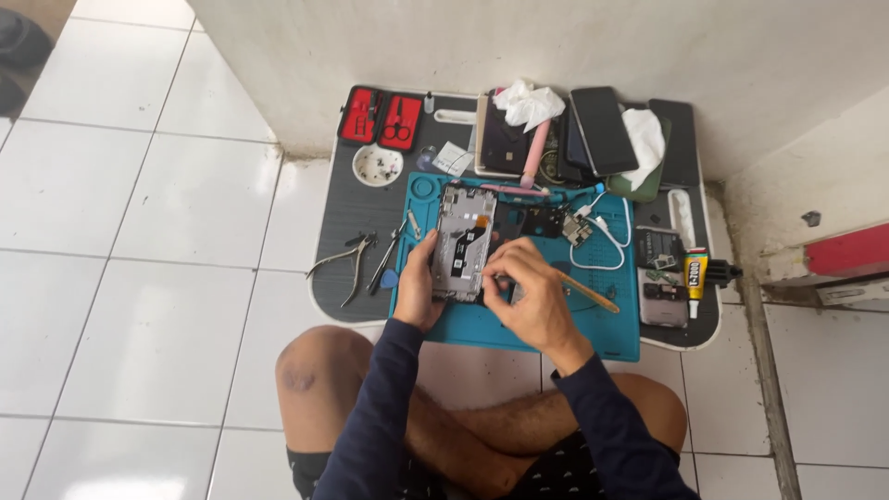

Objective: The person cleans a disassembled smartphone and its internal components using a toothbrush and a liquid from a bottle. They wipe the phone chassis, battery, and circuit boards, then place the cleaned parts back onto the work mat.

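An opened phone frame (460, 243) lies on a teal work mat (519, 329), its grey inside facing up. My left hand (416, 287) grips the frame's left edge. My right hand (530, 289) is bent over the frame's lower right side, fingertips pinched together at it; what they pinch is too small to tell. A thin wooden-handled tool (587, 293) sticks out to the right from under my right hand. I sit cross-legged on white floor tiles, knees below the mat.
A dark low tray (347, 222) holds the mat, pliers (343, 264), tweezers, a white dish (378, 165) of small parts, a red tool case (380, 118), several phones (602, 130), tissues, a white cable (607, 245) and a yellow glue tube (694, 276). Walls close the back and right.
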